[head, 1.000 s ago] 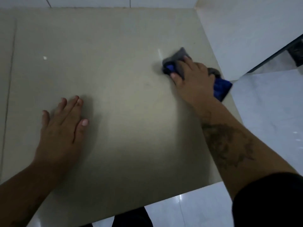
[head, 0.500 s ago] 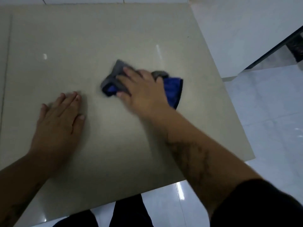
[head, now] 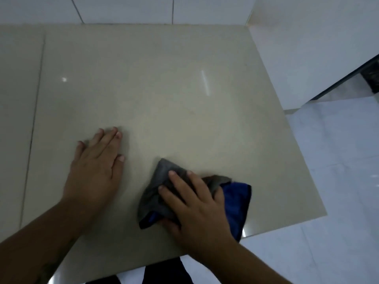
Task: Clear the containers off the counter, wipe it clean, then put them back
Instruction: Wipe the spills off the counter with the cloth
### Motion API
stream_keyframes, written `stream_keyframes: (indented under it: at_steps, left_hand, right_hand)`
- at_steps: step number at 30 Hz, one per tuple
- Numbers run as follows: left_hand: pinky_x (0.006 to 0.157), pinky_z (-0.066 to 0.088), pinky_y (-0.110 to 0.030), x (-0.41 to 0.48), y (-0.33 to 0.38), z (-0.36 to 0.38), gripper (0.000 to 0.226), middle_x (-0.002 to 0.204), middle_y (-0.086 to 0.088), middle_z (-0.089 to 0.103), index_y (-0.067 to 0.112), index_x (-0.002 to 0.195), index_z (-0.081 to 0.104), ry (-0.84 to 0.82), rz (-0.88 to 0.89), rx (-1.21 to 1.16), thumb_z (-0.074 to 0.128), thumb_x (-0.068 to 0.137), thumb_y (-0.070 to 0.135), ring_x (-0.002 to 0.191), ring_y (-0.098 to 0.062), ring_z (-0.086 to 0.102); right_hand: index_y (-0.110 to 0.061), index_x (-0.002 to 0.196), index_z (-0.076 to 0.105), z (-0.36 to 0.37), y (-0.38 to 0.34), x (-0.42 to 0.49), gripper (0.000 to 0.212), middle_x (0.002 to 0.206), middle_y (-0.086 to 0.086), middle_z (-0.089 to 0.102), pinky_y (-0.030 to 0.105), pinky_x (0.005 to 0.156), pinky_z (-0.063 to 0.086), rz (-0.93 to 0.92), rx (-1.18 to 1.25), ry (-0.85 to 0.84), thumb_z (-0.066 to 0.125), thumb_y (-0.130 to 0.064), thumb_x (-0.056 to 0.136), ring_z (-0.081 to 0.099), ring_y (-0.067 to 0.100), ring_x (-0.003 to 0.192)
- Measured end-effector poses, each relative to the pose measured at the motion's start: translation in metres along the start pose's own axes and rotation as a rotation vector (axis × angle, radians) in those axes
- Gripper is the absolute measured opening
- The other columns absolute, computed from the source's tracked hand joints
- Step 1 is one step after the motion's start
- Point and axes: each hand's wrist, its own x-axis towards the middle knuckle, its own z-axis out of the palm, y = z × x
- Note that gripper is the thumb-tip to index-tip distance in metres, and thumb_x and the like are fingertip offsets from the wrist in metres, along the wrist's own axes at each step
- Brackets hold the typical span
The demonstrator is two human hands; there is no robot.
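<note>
left hand (head: 96, 171): flat, fingers straight, resting on the beige surface (head: 164, 99), lower left.
right hand (head: 196, 208): fingers spread, pressing the grey-blue cloth (head: 162, 177) down, lower centre.

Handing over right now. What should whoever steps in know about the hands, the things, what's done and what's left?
Left hand: flat on the counter, holding nothing.
Right hand: pressing the grey and blue cloth onto the counter near its front edge.
Done: no containers in view, so the counter looks cleared.
Left: finish wiping, then put the containers back.
</note>
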Motion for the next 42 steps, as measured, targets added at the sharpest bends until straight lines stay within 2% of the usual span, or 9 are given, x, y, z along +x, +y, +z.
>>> stream_keyframes:
  at_steps: [3, 7, 11, 15, 20, 28, 33, 37, 42]
  left_hand:
    - [0.117, 0.010, -0.046, 0.001, 0.000, 0.000, 0.058, 0.156, -0.003, 0.028, 0.014, 0.149, 0.030, -0.018, -0.015, -0.004, 0.025, 0.096, 0.036, 0.145, -0.020, 0.019]
    - [0.118, 0.001, -0.036, 0.001, -0.002, -0.002, 0.055, 0.157, 0.006, 0.019, 0.021, 0.152, 0.022, -0.029, -0.002, -0.014, 0.024, 0.099, 0.037, 0.145, -0.009, 0.008]
    - [0.118, 0.004, -0.041, 0.003, 0.000, -0.002, 0.055, 0.156, 0.006, 0.022, 0.021, 0.151, 0.025, -0.037, 0.000, -0.024, 0.026, 0.098, 0.034, 0.145, -0.008, 0.010]
    - [0.118, 0.009, -0.046, 0.005, 0.000, -0.001, 0.056, 0.157, 0.005, 0.024, 0.021, 0.151, 0.027, -0.042, -0.009, -0.017, 0.027, 0.096, 0.033, 0.146, -0.010, 0.013]
    - [0.117, 0.008, -0.046, 0.006, 0.000, 0.000, 0.056, 0.156, 0.004, 0.027, 0.019, 0.150, 0.029, -0.039, -0.002, -0.016, 0.028, 0.095, 0.033, 0.146, -0.012, 0.015]
    - [0.115, 0.005, -0.042, 0.005, 0.000, -0.001, 0.058, 0.155, -0.001, 0.031, 0.015, 0.148, 0.032, -0.019, -0.012, -0.016, 0.025, 0.094, 0.036, 0.145, -0.016, 0.018]
    - [0.115, 0.008, -0.047, 0.004, -0.001, 0.000, 0.058, 0.154, -0.004, 0.033, 0.016, 0.148, 0.032, -0.002, -0.006, -0.002, 0.026, 0.095, 0.037, 0.144, -0.021, 0.022]
    - [0.115, 0.007, -0.047, 0.000, 0.001, -0.001, 0.057, 0.155, -0.003, 0.031, 0.016, 0.149, 0.031, 0.007, -0.013, -0.007, 0.027, 0.095, 0.036, 0.145, -0.021, 0.021]
    - [0.117, 0.003, -0.044, 0.002, -0.001, -0.004, 0.056, 0.157, 0.001, 0.027, 0.019, 0.149, 0.029, -0.012, 0.015, -0.066, 0.028, 0.096, 0.037, 0.146, -0.015, 0.015]
  right_hand:
    - [-0.039, 0.129, 0.050, -0.001, -0.001, 0.059, 0.044, 0.146, -0.010, 0.046, 0.057, 0.086, 0.040, -0.042, 0.021, 0.045, 0.045, -0.056, 0.089, 0.045, 0.023, 0.128]
    - [-0.027, 0.122, 0.059, -0.033, 0.056, 0.165, 0.041, 0.112, 0.002, 0.068, 0.048, 0.080, 0.042, 0.083, 0.149, 0.254, 0.055, -0.046, 0.086, 0.061, 0.032, 0.097]
    - [-0.028, 0.133, 0.048, -0.066, 0.166, 0.246, 0.045, 0.120, 0.006, 0.063, 0.049, 0.088, 0.043, 0.167, -0.058, 0.187, 0.047, -0.049, 0.093, 0.057, 0.034, 0.108]
    - [-0.024, 0.148, 0.033, -0.064, 0.242, 0.239, 0.067, 0.147, 0.012, 0.043, 0.057, 0.106, 0.029, 0.299, -0.049, -0.009, 0.044, -0.061, 0.092, 0.038, 0.034, 0.134]
    - [-0.032, 0.144, 0.041, -0.050, 0.175, 0.159, 0.072, 0.153, -0.006, 0.037, 0.056, 0.105, 0.028, 0.174, 0.007, 0.010, 0.037, -0.070, 0.083, 0.035, 0.026, 0.137]
    - [-0.047, 0.132, 0.050, 0.002, -0.004, -0.004, 0.054, 0.152, -0.017, 0.039, 0.047, 0.092, 0.031, -0.035, 0.085, 0.001, 0.051, -0.063, 0.080, 0.040, 0.020, 0.137]
    - [-0.040, 0.137, 0.045, -0.006, 0.034, 0.080, 0.050, 0.151, -0.011, 0.039, 0.061, 0.093, 0.035, -0.065, 0.017, 0.028, 0.045, -0.054, 0.089, 0.037, 0.024, 0.135]
    - [-0.035, 0.145, 0.038, -0.027, 0.122, 0.165, 0.058, 0.156, -0.010, 0.032, 0.059, 0.104, 0.029, 0.231, -0.058, 0.047, 0.038, -0.061, 0.092, 0.031, 0.023, 0.139]
    - [-0.027, 0.141, 0.041, -0.038, 0.164, 0.097, 0.061, 0.152, -0.001, 0.038, 0.058, 0.103, 0.031, 0.441, -0.133, 0.080, 0.032, -0.062, 0.091, 0.038, 0.031, 0.132]
